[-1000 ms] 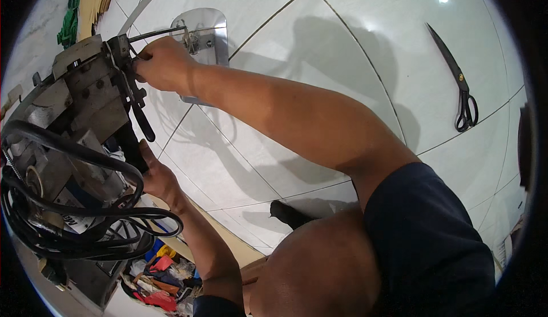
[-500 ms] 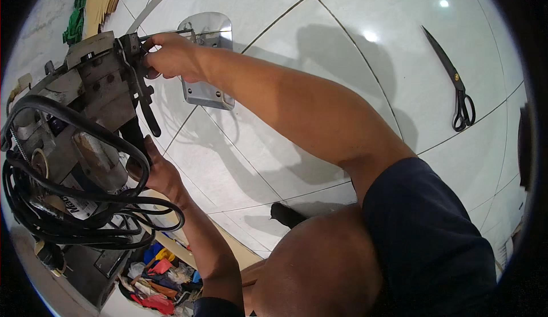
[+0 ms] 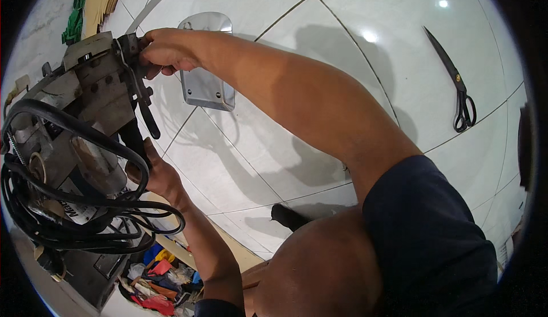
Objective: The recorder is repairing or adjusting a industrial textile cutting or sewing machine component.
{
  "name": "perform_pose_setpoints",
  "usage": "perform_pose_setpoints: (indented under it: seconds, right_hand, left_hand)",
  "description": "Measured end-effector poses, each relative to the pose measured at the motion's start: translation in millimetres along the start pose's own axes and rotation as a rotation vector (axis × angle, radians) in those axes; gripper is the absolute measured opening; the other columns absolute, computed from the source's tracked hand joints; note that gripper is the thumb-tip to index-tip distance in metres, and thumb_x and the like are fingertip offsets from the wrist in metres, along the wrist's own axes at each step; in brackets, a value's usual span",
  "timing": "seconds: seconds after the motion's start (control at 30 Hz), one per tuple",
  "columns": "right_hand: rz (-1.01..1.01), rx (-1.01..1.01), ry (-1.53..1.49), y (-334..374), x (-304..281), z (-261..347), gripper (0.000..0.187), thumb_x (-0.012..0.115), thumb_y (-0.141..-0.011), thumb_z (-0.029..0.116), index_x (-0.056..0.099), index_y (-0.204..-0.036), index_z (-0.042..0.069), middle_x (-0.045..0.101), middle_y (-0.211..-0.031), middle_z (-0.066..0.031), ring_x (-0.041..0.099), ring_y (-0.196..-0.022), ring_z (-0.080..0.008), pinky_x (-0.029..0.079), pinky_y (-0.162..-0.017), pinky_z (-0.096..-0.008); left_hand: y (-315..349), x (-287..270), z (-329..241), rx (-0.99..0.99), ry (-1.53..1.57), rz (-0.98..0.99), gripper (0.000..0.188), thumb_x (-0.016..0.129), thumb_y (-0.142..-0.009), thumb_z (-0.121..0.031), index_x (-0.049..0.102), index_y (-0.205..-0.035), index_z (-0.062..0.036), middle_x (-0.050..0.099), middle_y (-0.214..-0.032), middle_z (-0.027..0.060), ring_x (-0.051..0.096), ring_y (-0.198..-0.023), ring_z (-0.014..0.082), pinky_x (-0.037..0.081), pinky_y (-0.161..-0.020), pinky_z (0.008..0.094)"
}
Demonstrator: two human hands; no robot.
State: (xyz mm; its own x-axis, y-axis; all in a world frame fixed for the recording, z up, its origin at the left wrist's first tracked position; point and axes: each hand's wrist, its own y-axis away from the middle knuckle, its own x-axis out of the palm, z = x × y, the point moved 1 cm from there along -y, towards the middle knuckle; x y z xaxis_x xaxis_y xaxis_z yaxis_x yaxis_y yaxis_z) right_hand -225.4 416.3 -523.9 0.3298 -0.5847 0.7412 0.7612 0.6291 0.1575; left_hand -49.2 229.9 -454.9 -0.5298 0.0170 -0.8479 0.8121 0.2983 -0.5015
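Observation:
A grey metal motor-driven cloth-cutting machine (image 3: 94,86) with a coiled black power cable (image 3: 74,126) fills the left side. My left hand (image 3: 157,174) is closed round its black handle (image 3: 133,137), partly hidden behind the cable. My right hand (image 3: 165,51) reaches across to the machine's front end, its fingers bent against a dark metal part (image 3: 130,44). What those fingers grip is hidden. A black lever (image 3: 149,117) hangs just below that hand. Behind my right wrist is a shiny metal base plate (image 3: 208,91), seen over the floor.
Black-handled scissors (image 3: 456,80) lie on the white tiled floor (image 3: 319,106) at the right. A box of colourful fabric scraps (image 3: 162,283) stands at the lower left. Brown sheets (image 3: 103,0) and a green cloth (image 3: 74,17) are at the upper left wall.
My right hand has shifted slightly upward and turned, with its wrist now covering more of the base plate's fittings. My left hand keeps its hold on the handle.

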Motion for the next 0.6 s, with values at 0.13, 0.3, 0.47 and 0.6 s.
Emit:
perform_pose_setpoints:
  seconds: [0.13, 0.3, 0.47, 0.6]
  right_hand:
    - [0.0, 0.004, -0.017, 0, 0, -2, 0.032, 0.059, -0.087, 0.009, 0.052, -0.118, 0.006, 0.064, -0.088, -0.0042, 0.063, -0.072, -0.0112, 0.039, -0.053, -0.0234]
    - [0.011, 0.005, -0.054, -1, 1, -2, 0.036, 0.06, -0.086, 0.009, 0.051, -0.121, 0.006, 0.064, -0.088, -0.004, 0.063, -0.072, -0.0107, 0.039, -0.052, -0.0222]
    - [-0.009, 0.046, -0.014, -2, 2, -5, 0.036, 0.059, -0.087, 0.009, 0.051, -0.122, 0.006, 0.064, -0.088, -0.0039, 0.062, -0.072, -0.0109, 0.039, -0.052, -0.0225]
    - [0.004, 0.031, -0.015, -5, 1, -4, 0.036, 0.057, -0.088, 0.01, 0.05, -0.123, 0.006, 0.064, -0.088, -0.0042, 0.062, -0.072, -0.0108, 0.038, -0.051, -0.0232]
  left_hand:
    - [1, 2, -8, -0.028, 0.106, 0.063, 0.052, 0.069, -0.087, -0.035, 0.047, -0.095, 0.0113, 0.051, -0.093, 0.0209, 0.052, -0.087, 0.0296, 0.043, -0.078, 0.0437]
    - [1, 2, -5, 0.01, 0.097, 0.038, 0.05, 0.069, -0.087, -0.033, 0.048, -0.095, 0.0113, 0.051, -0.093, 0.0202, 0.052, -0.087, 0.029, 0.043, -0.077, 0.0444]
    - [1, 2, 4, 0.062, 0.072, 0.034, 0.05, 0.071, -0.086, -0.032, 0.048, -0.095, 0.0118, 0.052, -0.094, 0.0199, 0.053, -0.085, 0.03, 0.044, -0.076, 0.0425]
    - [1, 1, -12, 0.029, 0.085, 0.03, 0.046, 0.072, -0.085, -0.029, 0.054, -0.099, 0.0108, 0.059, -0.097, 0.0173, 0.057, -0.085, 0.0277, 0.046, -0.079, 0.0379]
